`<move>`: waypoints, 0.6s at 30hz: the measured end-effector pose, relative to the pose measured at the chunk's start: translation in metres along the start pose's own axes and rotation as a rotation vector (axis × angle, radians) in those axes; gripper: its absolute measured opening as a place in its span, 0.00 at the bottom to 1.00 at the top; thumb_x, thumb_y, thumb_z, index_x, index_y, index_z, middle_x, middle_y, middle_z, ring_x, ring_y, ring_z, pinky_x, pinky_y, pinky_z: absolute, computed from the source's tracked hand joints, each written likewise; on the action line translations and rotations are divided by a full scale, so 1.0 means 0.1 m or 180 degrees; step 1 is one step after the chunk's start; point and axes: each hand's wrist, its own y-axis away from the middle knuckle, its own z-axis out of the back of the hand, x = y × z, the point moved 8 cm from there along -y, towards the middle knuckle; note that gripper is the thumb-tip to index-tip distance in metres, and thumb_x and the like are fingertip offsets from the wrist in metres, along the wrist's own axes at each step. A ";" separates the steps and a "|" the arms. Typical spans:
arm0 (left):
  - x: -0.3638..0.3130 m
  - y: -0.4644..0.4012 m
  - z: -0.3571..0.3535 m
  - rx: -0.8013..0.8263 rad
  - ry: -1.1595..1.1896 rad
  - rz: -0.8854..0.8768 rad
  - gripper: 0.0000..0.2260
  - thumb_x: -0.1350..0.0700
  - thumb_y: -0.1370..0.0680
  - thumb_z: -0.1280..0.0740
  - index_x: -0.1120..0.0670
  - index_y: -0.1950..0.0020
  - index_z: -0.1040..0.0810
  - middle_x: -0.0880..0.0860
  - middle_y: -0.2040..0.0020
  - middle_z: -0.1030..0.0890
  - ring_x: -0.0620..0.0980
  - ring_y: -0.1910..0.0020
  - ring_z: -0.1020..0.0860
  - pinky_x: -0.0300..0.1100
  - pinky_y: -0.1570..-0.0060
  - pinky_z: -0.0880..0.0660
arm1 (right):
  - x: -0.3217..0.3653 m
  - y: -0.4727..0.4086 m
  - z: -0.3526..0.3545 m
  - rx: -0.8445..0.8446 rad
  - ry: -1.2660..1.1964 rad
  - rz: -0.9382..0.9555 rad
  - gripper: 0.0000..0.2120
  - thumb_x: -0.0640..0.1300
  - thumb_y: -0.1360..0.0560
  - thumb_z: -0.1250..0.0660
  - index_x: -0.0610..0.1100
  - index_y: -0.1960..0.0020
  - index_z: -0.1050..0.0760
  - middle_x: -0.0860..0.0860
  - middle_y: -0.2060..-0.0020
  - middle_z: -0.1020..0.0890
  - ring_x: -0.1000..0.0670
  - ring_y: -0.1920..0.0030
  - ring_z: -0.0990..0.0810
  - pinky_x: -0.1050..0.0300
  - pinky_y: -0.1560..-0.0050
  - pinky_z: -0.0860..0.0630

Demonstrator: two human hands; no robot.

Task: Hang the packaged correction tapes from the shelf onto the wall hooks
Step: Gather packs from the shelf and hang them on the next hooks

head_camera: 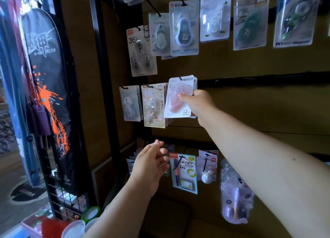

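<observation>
My right hand (197, 102) pinched the pink 12 m correction tape pack (179, 96) at its hook (180, 78); my left hand (151, 163) hovered loosely curled, empty. Seating its hole came next, I judged.

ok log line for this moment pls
right hand: grips pink correction tape pack at wall hook | left hand: holds nothing, fingers loosely curled

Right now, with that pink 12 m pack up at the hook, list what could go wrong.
1. The right hand pinches only the edge of the pink pack, which sits tilted; it may miss the hook and drop.
2. Other packs appear to hang behind it; pushing could knock them off.
3. The left hand is low and empty, so nothing steadies the neighbouring yellow pack.
</observation>
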 end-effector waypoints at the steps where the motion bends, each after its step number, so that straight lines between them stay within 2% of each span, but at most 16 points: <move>1: 0.00 0.00 0.00 0.0011 -0.0002 0.0004 0.07 0.54 0.18 0.38 0.56 0.52 0.24 0.49 0.70 0.24 0.45 0.73 0.28 0.40 0.67 0.32 | -0.03 -0.03 0.01 -0.0035 0.0050 -0.0047 0.13 0.47 0.27 0.30 0.40 0.46 0.22 0.43 0.49 0.17 0.43 0.50 0.18 0.48 0.52 0.20; 5: 0.03 0.00 0.02 0.0052 0.0004 0.0051 0.06 0.56 0.18 0.37 0.56 0.52 0.24 0.50 0.69 0.25 0.45 0.73 0.29 0.40 0.68 0.32 | -0.16 -0.13 0.10 -0.0185 0.0328 -0.0177 0.12 0.48 0.25 0.31 0.39 0.50 0.25 0.43 0.50 0.18 0.43 0.50 0.19 0.52 0.55 0.24; 9: 0.04 -0.01 0.06 0.0040 0.0020 0.0056 0.04 0.57 0.19 0.37 0.56 0.51 0.25 0.50 0.69 0.25 0.45 0.72 0.29 0.39 0.69 0.31 | -0.26 -0.21 0.14 -0.0276 0.0539 -0.0337 0.18 0.51 0.25 0.31 0.38 0.44 0.25 0.43 0.50 0.19 0.43 0.51 0.19 0.56 0.62 0.26; 11: 0.04 -0.02 0.08 0.0033 -0.0003 0.0054 0.04 0.57 0.19 0.37 0.56 0.52 0.25 0.50 0.69 0.25 0.45 0.72 0.28 0.39 0.69 0.31 | -0.29 -0.22 0.13 -0.0252 0.0653 -0.0412 0.20 0.54 0.25 0.32 0.39 0.42 0.25 0.44 0.51 0.19 0.44 0.55 0.19 0.58 0.69 0.31; 15: 0.08 -0.02 0.12 0.0028 -0.0028 0.0067 0.04 0.57 0.19 0.36 0.56 0.49 0.25 0.50 0.69 0.25 0.45 0.73 0.28 0.38 0.71 0.30 | -0.34 -0.18 0.13 -0.0240 0.0858 -0.0517 0.23 0.58 0.25 0.35 0.38 0.44 0.27 0.47 0.62 0.23 0.49 0.69 0.26 0.59 0.71 0.35; 18: 0.08 -0.01 0.15 0.0028 -0.0018 0.0045 0.04 0.57 0.19 0.37 0.57 0.46 0.25 0.50 0.69 0.25 0.45 0.73 0.28 0.36 0.74 0.29 | -0.42 -0.11 0.12 -0.0190 0.0872 -0.0551 0.23 0.57 0.24 0.36 0.39 0.40 0.28 0.44 0.57 0.19 0.51 0.71 0.24 0.60 0.73 0.35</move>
